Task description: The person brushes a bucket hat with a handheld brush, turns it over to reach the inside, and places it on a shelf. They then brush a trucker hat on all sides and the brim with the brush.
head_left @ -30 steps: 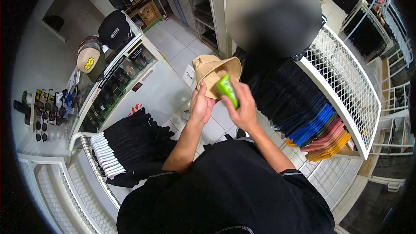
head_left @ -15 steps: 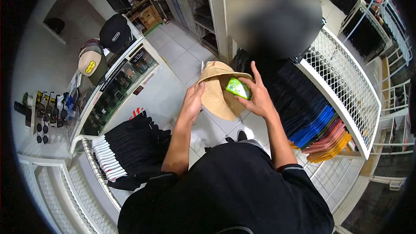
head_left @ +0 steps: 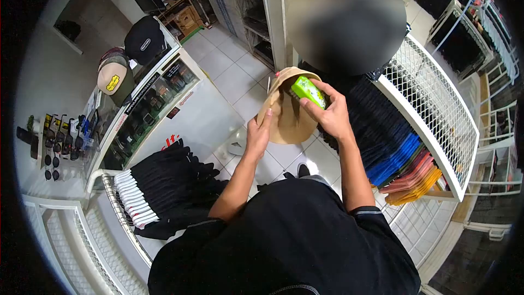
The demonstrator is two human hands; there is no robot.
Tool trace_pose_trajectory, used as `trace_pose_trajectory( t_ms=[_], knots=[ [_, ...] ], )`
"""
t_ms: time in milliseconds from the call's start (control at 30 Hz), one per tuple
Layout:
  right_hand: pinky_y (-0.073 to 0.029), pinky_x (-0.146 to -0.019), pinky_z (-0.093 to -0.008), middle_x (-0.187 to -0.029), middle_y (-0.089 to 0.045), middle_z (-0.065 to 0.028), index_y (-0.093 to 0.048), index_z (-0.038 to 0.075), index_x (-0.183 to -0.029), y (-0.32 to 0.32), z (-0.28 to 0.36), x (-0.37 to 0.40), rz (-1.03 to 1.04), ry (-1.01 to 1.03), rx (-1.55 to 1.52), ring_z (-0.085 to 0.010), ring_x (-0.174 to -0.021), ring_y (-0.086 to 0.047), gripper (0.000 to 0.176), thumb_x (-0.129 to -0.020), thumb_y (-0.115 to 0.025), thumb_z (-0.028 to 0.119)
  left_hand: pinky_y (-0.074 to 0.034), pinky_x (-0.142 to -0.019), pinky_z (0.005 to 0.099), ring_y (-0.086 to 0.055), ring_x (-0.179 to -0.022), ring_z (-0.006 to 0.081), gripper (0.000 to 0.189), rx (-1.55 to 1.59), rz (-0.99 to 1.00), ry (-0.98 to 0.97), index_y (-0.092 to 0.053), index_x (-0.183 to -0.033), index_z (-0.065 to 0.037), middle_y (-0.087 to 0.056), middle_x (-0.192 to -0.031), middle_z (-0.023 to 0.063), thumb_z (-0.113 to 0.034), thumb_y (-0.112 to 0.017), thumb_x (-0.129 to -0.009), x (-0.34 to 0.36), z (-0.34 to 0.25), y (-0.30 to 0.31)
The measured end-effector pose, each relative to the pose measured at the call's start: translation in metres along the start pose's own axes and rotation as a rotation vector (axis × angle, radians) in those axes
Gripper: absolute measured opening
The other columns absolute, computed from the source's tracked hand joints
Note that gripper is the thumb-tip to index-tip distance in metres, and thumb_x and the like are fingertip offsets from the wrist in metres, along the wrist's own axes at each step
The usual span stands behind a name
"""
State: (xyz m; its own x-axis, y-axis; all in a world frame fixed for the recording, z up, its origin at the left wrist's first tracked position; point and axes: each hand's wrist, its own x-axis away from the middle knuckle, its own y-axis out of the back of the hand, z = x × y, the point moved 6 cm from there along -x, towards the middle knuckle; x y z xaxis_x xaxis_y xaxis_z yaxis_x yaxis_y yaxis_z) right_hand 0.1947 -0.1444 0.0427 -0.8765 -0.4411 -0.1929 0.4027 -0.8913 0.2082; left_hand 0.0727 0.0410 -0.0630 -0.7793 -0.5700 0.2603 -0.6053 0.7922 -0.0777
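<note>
The left grip clasps a tan fabric bucket hat by its edge; the right grip grasps a bright-green block-shaped object (one end jutting free) at the hat's opening.

Black cap atop display counter, sunglasses, blue garments, white mesh panel

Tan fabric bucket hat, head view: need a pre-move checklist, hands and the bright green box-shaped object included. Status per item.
1. Left hand gripping the tan fabric bucket hat: ok, thumb on its near-left edge.
2. Right hand holding the bright green box-shaped object: ok, thumb and fingers around it.
3. Hat opening exposed: ok, inside partly visible to the camera.
4. Object lined up with the opening: ok, in this view it overlaps the hat's inside.
5. Object touching the fabric: cannot tell.
6. Object's underside: cannot tell, hidden.
</note>
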Motion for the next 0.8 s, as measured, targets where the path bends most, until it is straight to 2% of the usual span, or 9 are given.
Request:
trace_pose_trajectory(
  t_ms=[167, 267, 367, 433, 467, 567, 700, 767, 800],
  knots=[
    [-0.052, -0.098, -0.0335, -0.117, -0.075, -0.0153, -0.068, -0.005, -0.128, 0.001, -0.002, -0.004, -0.028, 0.023, 0.033, -0.0196, -0.106, -0.07, 0.057, -0.083, -0.088, 0.023, -0.055, -0.087, 0.0304, -0.07, -0.1, 0.0147, 0.034, 0.128, 0.111, -0.036, -0.068, -0.125, 0.003, -0.073, -0.117, 0.0084, -0.025, -0.065, -0.105, -0.009, 0.027, -0.009],
    [-0.052, -0.098, -0.0343, -0.116, -0.075, -0.0174, -0.069, -0.004, -0.126, 0.0, -0.005, -0.004, -0.048, -0.041, -0.082, -0.0223, -0.106, -0.071, 0.057, -0.08, -0.088, 0.023, -0.056, -0.09, 0.0333, -0.07, -0.104, 0.0163, 0.038, 0.12, 0.122, 0.081, -0.065, -0.13, 0.003, -0.072, -0.122, 0.0099, -0.027, -0.063, -0.107, -0.01, 0.035, -0.006],
    [-0.052, -0.101, -0.0383, -0.121, -0.071, -0.0226, -0.068, -0.002, -0.129, 0.002, 0.005, -0.001, -0.125, 0.096, 0.197, -0.032, -0.113, -0.069, 0.059, -0.079, -0.087, 0.021, -0.057, -0.092, 0.0372, -0.069, -0.109, 0.0188, 0.048, 0.24, 0.157, 0.152, -0.057, -0.139, 0.002, -0.068, -0.131, 0.013, -0.036, -0.055, -0.11, -0.007, 0.03, -0.016],
    [-0.051, -0.102, -0.043, -0.127, -0.064, -0.0287, -0.064, -0.001, -0.134, -0.005, 0.015, 0.017, -0.364, 0.379, 0.485, -0.0431, -0.121, -0.063, 0.062, -0.08, -0.085, 0.021, -0.056, -0.095, 0.0385, -0.068, -0.111, 0.0205, 0.056, 0.389, 0.202, 0.159, -0.053, -0.142, 0.001, -0.066, -0.133, 0.0128, -0.045, -0.044, -0.112, 0.002, 0.012, -0.026],
    [-0.051, -0.1, -0.0464, -0.128, -0.059, -0.0311, -0.06, 0.002, -0.14, -0.013, 0.013, 0.025, -0.391, 0.391, 0.465, -0.0471, -0.121, -0.059, 0.064, -0.083, -0.082, 0.023, -0.056, -0.095, 0.0385, -0.068, -0.111, 0.0205, 0.056, 0.39, 0.2, 0.159, -0.053, -0.142, 0.001, -0.066, -0.133, 0.0128, -0.045, -0.044, -0.112, 0.003, 0.009, -0.027],
    [-0.051, -0.096, -0.0461, -0.12, -0.063, -0.0284, -0.06, 0.003, -0.143, -0.067, -0.015, 0.056, -0.098, 0.337, 0.353, -0.0434, -0.111, -0.063, 0.058, -0.09, -0.077, 0.02, -0.054, -0.105, 0.045, -0.062, -0.127, 0.0268, 0.06, 0.482, 0.338, 0.083, -0.045, -0.149, -0.002, -0.06, -0.143, 0.0135, -0.048, -0.039, -0.112, 0.003, 0.001, -0.03],
    [-0.053, -0.093, -0.0426, -0.116, -0.065, -0.0259, -0.058, 0.0, -0.144, -0.043, -0.06, 0.048, -0.132, 0.147, 0.582, -0.0403, -0.106, -0.066, 0.056, -0.094, -0.073, 0.022, -0.051, -0.11, 0.0474, -0.058, -0.133, 0.0295, 0.061, 0.581, 0.304, 0.037, -0.041, -0.152, -0.003, -0.055, -0.149, 0.0153, -0.049, -0.04, -0.112, 0.004, -0.012, -0.017],
    [-0.052, -0.094, -0.045, -0.119, -0.062, -0.0255, -0.055, 0.0, -0.146, -0.032, -0.06, 0.051, -0.236, 0.081, 0.374, -0.0396, -0.104, -0.064, 0.057, -0.096, -0.071, 0.021, -0.051, -0.11, 0.048, -0.057, -0.135, 0.03, 0.061, 0.589, 0.277, 0.027, -0.04, -0.153, -0.003, -0.054, -0.15, 0.0157, -0.048, -0.041, -0.112, 0.001, -0.017, -0.01],
    [-0.051, -0.094, -0.0433, -0.118, -0.062, -0.0231, -0.054, 0.001, -0.147, -0.034, -0.036, 0.052, -0.254, 0.197, 0.358, -0.0374, -0.105, -0.063, 0.057, -0.096, -0.07, 0.02, -0.05, -0.111, 0.0473, -0.057, -0.136, 0.0297, 0.062, 0.601, 0.31, 0.033, -0.039, -0.153, -0.003, -0.054, -0.15, 0.0158, -0.048, -0.042, -0.111, 0.001, -0.022, -0.013]
  ],
)
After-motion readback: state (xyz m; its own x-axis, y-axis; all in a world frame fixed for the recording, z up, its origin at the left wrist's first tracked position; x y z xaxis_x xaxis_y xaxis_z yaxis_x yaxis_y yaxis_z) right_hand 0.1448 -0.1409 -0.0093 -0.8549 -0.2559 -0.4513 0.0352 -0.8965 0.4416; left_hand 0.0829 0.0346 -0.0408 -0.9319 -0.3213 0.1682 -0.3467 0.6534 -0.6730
